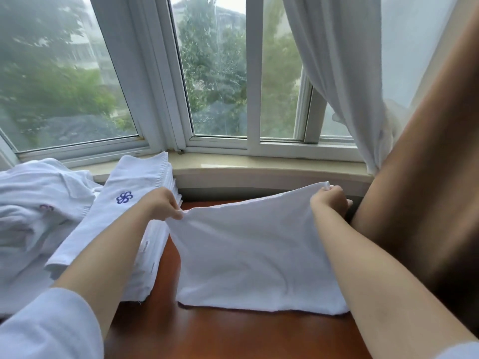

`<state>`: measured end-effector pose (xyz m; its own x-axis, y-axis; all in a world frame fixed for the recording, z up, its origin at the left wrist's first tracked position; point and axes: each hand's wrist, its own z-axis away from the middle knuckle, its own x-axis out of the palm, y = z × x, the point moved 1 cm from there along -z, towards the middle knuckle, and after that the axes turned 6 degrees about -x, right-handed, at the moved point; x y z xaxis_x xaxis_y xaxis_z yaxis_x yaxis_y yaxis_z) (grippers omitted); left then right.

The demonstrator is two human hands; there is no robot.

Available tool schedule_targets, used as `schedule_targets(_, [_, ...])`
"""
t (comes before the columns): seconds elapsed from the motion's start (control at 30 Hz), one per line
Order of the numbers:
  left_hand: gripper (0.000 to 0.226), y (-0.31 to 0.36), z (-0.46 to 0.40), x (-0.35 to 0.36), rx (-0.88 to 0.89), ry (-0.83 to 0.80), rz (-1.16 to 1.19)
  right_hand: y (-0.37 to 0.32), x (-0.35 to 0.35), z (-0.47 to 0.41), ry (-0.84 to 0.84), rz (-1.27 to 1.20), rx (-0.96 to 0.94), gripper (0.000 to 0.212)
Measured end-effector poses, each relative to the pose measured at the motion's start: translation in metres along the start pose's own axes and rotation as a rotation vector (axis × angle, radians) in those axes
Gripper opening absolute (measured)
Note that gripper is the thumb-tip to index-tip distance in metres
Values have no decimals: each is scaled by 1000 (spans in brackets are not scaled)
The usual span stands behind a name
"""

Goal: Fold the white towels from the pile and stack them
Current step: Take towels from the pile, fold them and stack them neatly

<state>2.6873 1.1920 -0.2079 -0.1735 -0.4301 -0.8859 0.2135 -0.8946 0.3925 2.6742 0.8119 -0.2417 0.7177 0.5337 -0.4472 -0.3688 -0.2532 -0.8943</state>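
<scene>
The white towel (256, 255) being folded lies with its long axis running from 9 o'clock to 3 o'clock across the reddish-brown table (233, 335), its near edge resting flat on the wood and its far edge lifted off the surface toward 12 o'clock. The left hand (163, 203) is closed in a pinch on the far left corner, thumb and fingers pressed together on the cloth, with the forearm reaching in from 7 o'clock out of a pale sleeve (49, 330). The right hand (330, 200) is curled shut around the far right corner, held slightly higher than the left, its bare forearm coming in from 5 o'clock. Between the two hands the raised edge sags a little in a shallow curve. Just beside the towel at 9 o'clock stands a stack of folded towels (134, 216), its long axis pointing from 7 o'clock to 1 o'clock, with a blue knot-like emblem (124, 197) on the top one. Further toward 9 o'clock lies the loose pile of unfolded towels (36, 208), touching the stack. The table butts against a pale stone window sill (259, 168) at 12 o'clock, under a white-framed bay window (252, 73) looking onto green trees. A white curtain (334, 68) hangs at 1 o'clock, and a brown wooden panel (425, 190) rises at 3 o'clock.
</scene>
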Motion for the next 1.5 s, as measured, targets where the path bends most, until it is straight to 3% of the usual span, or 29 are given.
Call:
schedule_targets(0.1, [14, 7, 17, 3, 84, -29, 155, 1, -7, 6, 12, -8, -20, 35])
schedule_targets(0.23, [11, 14, 36, 30, 244, -25, -42, 10, -10, 13, 23, 4, 3, 36])
schedule_targets(0.4, [12, -5, 40, 77, 319, -36, -239, 32, -2, 25, -16, 16, -8, 36])
schedule_targets(0.57, [17, -22, 32, 109, 312, -43, -322, 63, 7, 37, -16, 97, -22, 37])
schedule_targets(0.83, [35, -36, 8, 139, 199, -200, -592, 83, 15, 37, 3, 152, 18, 37])
schedule_targets(0.97, [17, -50, 6, 155, 273, -307, -681, 99, 25, 42, -18, 198, 16, 34])
schedule_targets(1.0, [5, -54, 8, 162, 302, -327, -680, 103, 29, 45, -21, 205, 23, 33])
schedule_targets(1.13, [19, -68, 7, 178, 324, -321, -533, 116, 50, 59, -62, 242, 59, 30])
schedule_targets(1.23, [7, -75, -2, 173, 341, -228, -462, 122, 64, 71, -107, 262, 76, 29])
schedule_targets(1.5, [32, -76, -13, 174, 302, -347, -524, 119, 78, 70, -126, 290, 75, 29])
